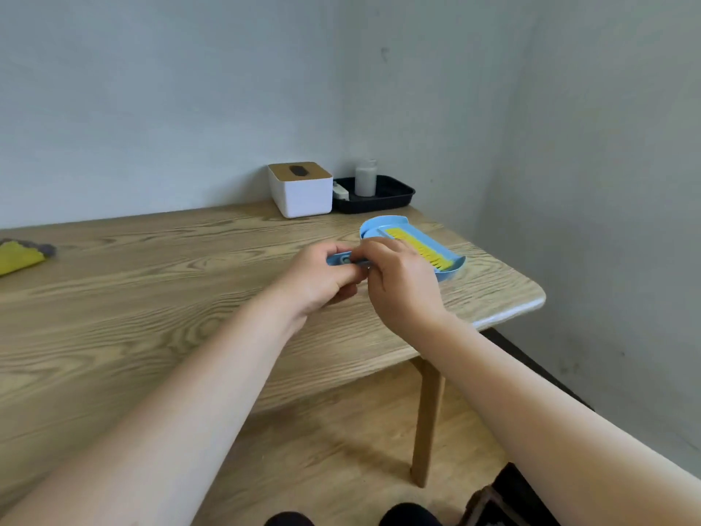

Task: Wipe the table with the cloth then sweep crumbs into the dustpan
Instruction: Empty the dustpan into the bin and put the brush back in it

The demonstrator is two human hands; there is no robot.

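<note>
Two bare forearms reaching forward from the bottom corners, converging over the right half of the wooden desk [132,298]. Largest by far, that desk: pale oak grain, rounded near-right corner, one leg visible below. Against the wall at the back, a white tissue box [301,191] with a wooden lid, and just beside it on the right a black tray [394,197] carrying a frosted bottle [365,178]. Toward the desk's right edge, a blue dustpan [383,225], with a brush [417,247] of yellow bristles lying in it; long axis running diagonally, wide pan end toward the right desk edge, blue handles pointing left toward the hands. Left hand [322,280] curled closed around the end of a blue handle, knuckles up, thumb side toward the camera. Right hand [398,282] palm down, fingers bent over the handle where it meets the pan, touching the left hand's fingertips. Both wrists roughly straight, held just above the desk. Far left, well apart from everything else, a yellow and grey cloth [21,254] lying crumpled on the desk, cut off by the frame edge.
</note>
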